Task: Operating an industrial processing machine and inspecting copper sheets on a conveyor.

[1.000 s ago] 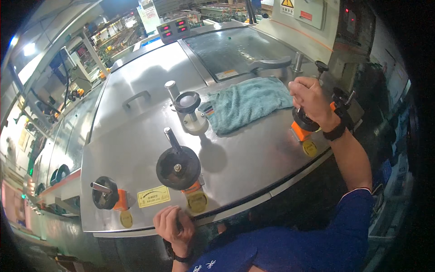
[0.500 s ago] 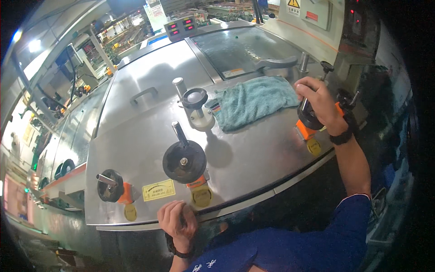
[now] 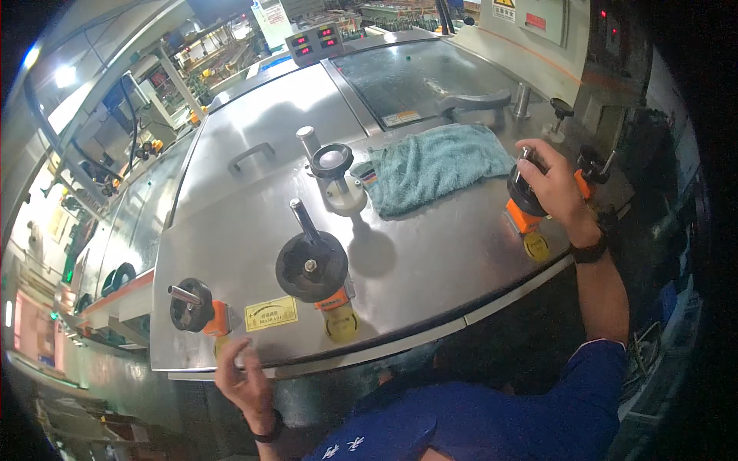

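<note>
On the right of a metal machine cover [image 3: 430, 265], my right hand [image 3: 560, 188] is closed around the upright crank handle of a black handwheel [image 3: 523, 194]. An orange counter block [image 3: 524, 217] sits under that wheel, partly behind the hand. My left hand [image 3: 244, 382] is in the air at the cover's front edge, fingers apart and slightly curled, holding nothing. Nearest to it is the small left handwheel [image 3: 191, 305], with its own orange block [image 3: 218, 316]. A larger black handwheel [image 3: 311, 267] with a metal crank handle stands in the middle, untouched.
A folded teal towel [image 3: 438, 173] lies on the cover beside a round-topped knob [image 3: 332, 161]. Behind are a glass window [image 3: 419, 81], a curved grey handle [image 3: 475, 101] and a red digital display [image 3: 314, 46]. Another black knob [image 3: 562, 107] stands at the far right.
My left hand has moved left, toward the small handwheel, and its fingers have loosened. My right hand has shifted around its crank handle, staying on the same wheel. The view has tilted slightly.
</note>
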Demonstrator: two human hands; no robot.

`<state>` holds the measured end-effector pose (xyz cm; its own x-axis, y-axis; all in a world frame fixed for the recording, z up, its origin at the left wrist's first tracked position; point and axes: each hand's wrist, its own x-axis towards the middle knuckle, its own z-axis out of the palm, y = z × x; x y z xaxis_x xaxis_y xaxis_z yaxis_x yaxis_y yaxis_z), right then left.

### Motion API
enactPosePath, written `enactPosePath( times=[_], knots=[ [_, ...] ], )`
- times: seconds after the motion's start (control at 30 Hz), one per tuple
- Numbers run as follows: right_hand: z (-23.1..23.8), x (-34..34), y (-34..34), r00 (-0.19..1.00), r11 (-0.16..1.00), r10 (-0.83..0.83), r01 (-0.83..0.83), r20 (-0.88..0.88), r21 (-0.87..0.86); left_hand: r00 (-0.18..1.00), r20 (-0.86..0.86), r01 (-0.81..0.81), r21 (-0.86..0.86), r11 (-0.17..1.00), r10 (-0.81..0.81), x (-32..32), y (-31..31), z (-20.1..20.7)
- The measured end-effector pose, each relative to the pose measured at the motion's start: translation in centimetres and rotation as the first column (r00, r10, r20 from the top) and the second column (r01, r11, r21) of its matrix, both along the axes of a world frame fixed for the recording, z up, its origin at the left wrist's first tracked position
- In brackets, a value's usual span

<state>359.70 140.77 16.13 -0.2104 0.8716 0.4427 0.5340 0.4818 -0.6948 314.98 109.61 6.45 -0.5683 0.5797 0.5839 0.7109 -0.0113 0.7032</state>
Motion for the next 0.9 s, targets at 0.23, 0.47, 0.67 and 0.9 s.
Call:
enactPosePath(
  times=[0.23,0.47,0.67,0.9],
  knots=[
    [0.0,0.0,-0.2,1.0,1.0,-0.02,0.02,0.0,0.005,0.979,-0.094,-0.175,0.053,0.983,0.179,-5.2,-0.4,2.1],
    [0.8,-1.4,-2.8,0.986,0.999,0.051,-0.051,0.157,-0.004,0.948,-0.17,-0.263,0.058,0.963,0.269,-7.5,0.1,5.1],
    [-2.9,7.0,-1.5,0.994,0.994,0.081,-0.074,-0.078,0.086,0.932,-0.239,-0.255,0.099,0.962,0.272,-9.1,0.5,5.9],
    [-0.1,4.0,4.4,0.973,0.961,0.035,-0.094,0.227,0.258,0.988,-0.122,-0.094,0.001,0.996,0.094,-11.2,3.7,7.2]
  ],
)
